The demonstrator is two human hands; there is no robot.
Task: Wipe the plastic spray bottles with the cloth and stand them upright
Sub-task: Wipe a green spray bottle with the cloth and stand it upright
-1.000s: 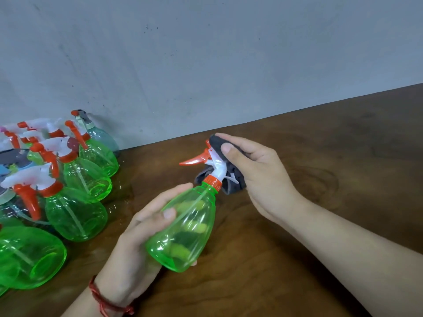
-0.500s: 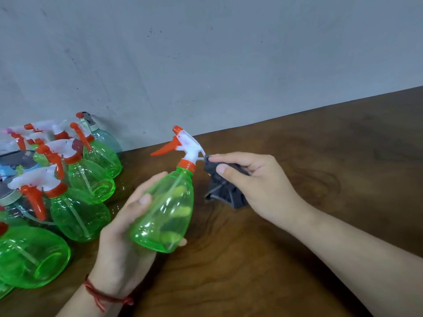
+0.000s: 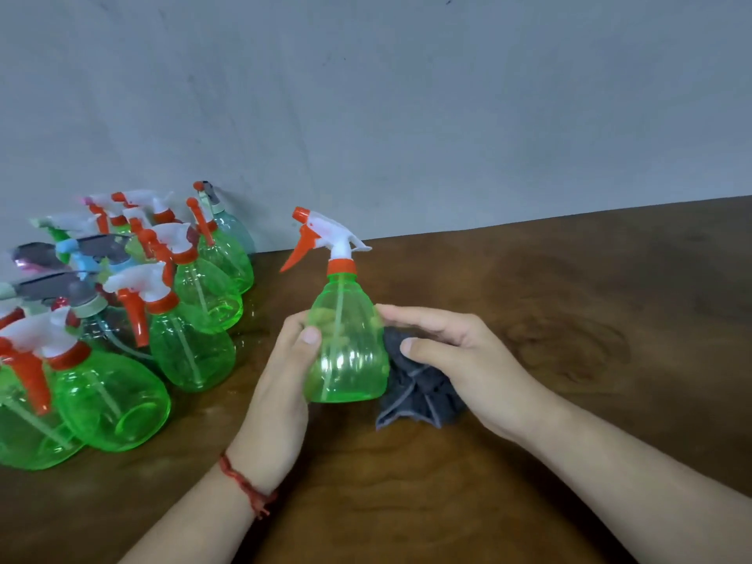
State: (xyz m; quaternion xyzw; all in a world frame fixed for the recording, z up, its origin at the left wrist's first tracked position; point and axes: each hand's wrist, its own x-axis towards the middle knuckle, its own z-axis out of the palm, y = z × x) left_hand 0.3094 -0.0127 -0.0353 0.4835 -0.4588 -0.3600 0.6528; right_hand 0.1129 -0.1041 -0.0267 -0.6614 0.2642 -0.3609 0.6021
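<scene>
A clear green spray bottle (image 3: 346, 348) with a white head and orange trigger stands almost upright at the table's middle, nozzle pointing left. My left hand (image 3: 280, 384) grips its body from the left, thumb on the front. My right hand (image 3: 460, 360) holds a dark grey cloth (image 3: 419, 392) bunched against the bottle's right side, its fingertips touching the bottle. Part of the cloth hangs down onto the table.
Several more green spray bottles (image 3: 191, 343) lie crowded at the left, against the grey wall (image 3: 407, 95). A few blue and grey ones (image 3: 81, 254) are mixed among them. The brown wooden table (image 3: 569, 303) stretches out to the right and front.
The bottle swung from a tilted pose to nearly upright and moved right and down. My right hand brought the cloth from the spray head down to the bottle's right side.
</scene>
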